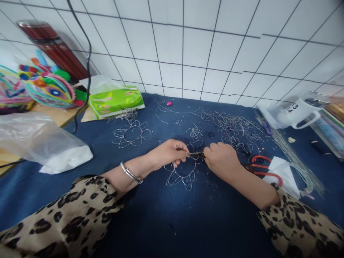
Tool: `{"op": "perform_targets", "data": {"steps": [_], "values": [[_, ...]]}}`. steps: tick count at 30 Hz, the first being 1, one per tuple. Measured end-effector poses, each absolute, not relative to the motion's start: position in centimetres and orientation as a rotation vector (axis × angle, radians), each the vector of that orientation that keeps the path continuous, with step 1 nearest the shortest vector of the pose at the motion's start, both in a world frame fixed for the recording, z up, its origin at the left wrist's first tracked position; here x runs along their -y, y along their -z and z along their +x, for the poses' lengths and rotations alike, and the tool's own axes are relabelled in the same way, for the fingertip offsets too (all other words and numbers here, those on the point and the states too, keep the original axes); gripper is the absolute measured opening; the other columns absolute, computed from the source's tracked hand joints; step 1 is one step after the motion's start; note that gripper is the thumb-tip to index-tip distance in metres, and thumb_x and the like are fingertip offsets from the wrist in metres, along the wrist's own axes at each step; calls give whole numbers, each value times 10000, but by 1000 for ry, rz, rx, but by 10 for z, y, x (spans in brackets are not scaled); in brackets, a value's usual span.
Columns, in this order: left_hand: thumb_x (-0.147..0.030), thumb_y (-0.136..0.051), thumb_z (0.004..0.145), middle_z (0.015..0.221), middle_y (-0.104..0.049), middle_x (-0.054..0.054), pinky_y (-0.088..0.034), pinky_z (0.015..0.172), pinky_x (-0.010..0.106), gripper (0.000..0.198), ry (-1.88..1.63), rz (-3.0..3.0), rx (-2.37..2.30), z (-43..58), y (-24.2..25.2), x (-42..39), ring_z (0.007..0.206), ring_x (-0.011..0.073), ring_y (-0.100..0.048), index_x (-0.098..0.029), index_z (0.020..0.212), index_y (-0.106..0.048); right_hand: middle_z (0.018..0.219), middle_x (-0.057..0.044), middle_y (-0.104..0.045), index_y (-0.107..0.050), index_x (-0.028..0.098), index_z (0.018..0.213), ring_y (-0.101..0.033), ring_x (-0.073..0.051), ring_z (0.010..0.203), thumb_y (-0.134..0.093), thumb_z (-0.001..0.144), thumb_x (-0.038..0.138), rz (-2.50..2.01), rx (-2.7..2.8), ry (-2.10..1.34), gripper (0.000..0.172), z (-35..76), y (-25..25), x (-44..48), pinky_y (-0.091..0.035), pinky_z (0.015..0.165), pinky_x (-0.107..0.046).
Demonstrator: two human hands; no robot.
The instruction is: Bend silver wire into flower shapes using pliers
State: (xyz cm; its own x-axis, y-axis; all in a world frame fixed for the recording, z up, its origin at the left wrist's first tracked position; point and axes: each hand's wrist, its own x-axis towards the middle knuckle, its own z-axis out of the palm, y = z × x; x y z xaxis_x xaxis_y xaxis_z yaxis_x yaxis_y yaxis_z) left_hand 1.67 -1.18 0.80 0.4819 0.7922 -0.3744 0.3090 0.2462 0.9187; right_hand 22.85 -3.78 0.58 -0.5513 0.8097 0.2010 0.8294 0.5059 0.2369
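My left hand (pixel 170 152) pinches the upper edge of a flower-shaped wire frame (pixel 184 176), whose looped petals hang below the fingers. Small pink dots mark the joins of its inner ring. Wrapped round the handles of slim pliers (pixel 196 154), my right hand (pixel 221 159) keeps their dark tip at the wire beside the left fingertips. Exactly what the jaws grip is too small to make out. A second wire flower (pixel 131 134) lies flat on the cloth to the left.
Tangled wire scraps (pixel 233 125) spread across the dark blue cloth (pixel 150 222) at the back right. Red-handled scissors (pixel 268 173) lie beside my right forearm, near long straight wires (pixel 292 154) and a white mug (pixel 301 113). A green tissue pack (pixel 116 102) and plastic bag (pixel 34 136) sit left.
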Motion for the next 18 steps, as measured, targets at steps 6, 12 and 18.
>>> {"op": "perform_targets", "data": {"steps": [6,12,18], "values": [[-136,-518,700,613,-573,-11,-414,416,187,108,-430,1324,-1069,16,-7,10,443,60,-481,-139,772,-599,669,-55,-543,-539,169,690,-419,-170,645,-439,838,208,-1449,2655,482,183,229,-1,36,-152,570,-315],[-127,-523,699,614,-569,-11,-409,418,191,101,-425,1308,-1065,15,-7,7,443,58,-470,-138,762,-600,672,-51,-551,-540,171,690,-415,-167,640,-427,833,205,-1463,2648,460,186,229,-2,37,-142,565,-308],[-141,-535,705,613,-570,-10,-408,417,192,93,-424,1293,-1063,15,-6,8,442,58,-470,-137,767,-603,675,-54,-556,-545,168,697,-424,-165,636,-432,832,208,-1474,2656,445,181,228,-2,37,-135,560,-310]]}}
